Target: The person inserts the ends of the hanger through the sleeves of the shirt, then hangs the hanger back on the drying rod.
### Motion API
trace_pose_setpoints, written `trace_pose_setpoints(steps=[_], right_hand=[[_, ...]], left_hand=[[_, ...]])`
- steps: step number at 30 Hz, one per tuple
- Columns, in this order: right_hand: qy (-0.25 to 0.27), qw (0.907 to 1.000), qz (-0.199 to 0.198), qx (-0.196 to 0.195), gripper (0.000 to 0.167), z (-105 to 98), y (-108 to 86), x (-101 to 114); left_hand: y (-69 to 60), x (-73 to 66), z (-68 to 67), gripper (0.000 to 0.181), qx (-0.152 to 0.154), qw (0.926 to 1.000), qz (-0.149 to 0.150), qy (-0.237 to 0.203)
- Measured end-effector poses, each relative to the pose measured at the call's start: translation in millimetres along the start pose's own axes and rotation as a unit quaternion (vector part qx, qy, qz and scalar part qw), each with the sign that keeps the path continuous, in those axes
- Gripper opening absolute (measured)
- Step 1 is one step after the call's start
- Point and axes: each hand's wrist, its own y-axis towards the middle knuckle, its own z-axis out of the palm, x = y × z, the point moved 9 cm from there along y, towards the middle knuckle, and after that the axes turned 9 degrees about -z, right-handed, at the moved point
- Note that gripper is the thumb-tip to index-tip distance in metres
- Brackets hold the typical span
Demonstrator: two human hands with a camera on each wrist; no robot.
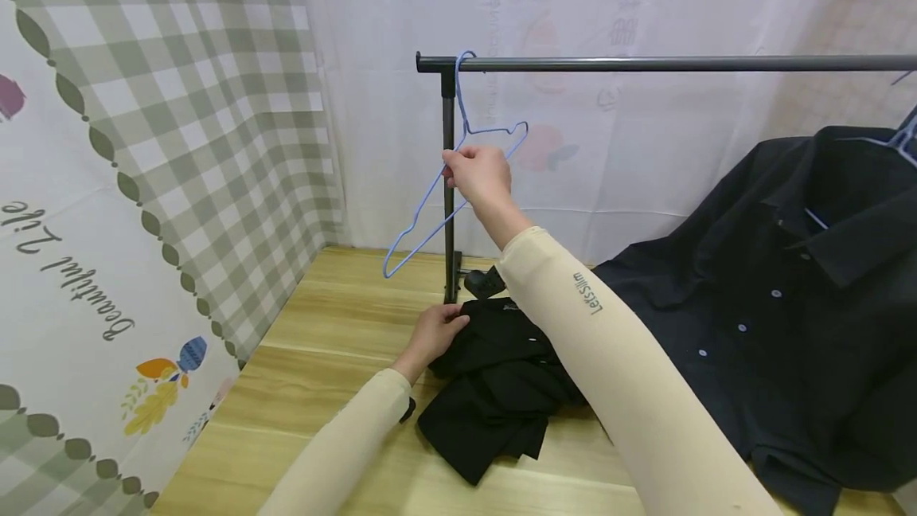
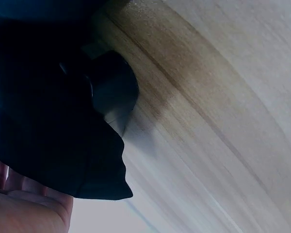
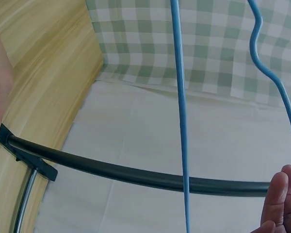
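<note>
A blue wire hanger (image 1: 423, 205) (image 3: 181, 87) hangs by its hook near the left end of the rack's bar. My right hand (image 1: 481, 175) (image 3: 282, 204) pinches its upper side wire just below the neck. Lower down, my left hand (image 1: 433, 334) (image 2: 31, 208) holds the edge of a crumpled black garment (image 1: 494, 388) (image 2: 63, 145), thumb on top; the cloth hides part of the fingers in the left wrist view. This garment lies bunched on the wooden table (image 1: 344, 325), beside the foot of the rack's upright (image 1: 449, 221).
The dark rack bar (image 1: 645, 64) runs rightward across the view. A dark buttoned shirt (image 1: 716, 301) hangs at the right on another blue hanger (image 1: 904, 138), its lower part on the table. A checked curtain (image 1: 236, 62) stands left, a white one (image 1: 387, 102) behind.
</note>
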Motion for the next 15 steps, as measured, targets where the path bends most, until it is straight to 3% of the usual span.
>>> trace_pose_setpoints(steps=[8, 15], right_hand=[[-0.004, 0.9992, -0.038, -0.006, 0.025, -28, -0.3, 8], [-0.055, 0.9952, -0.08, 0.0, 0.024, -62, -4.9, 2]], left_hand=[[2.0, 0.3, 0.4, 0.029, 0.017, 0.9998, -0.01, 0.003], [1.4, -1.0, 1.1, 0.028, 0.025, 0.9994, -0.022, -0.004]])
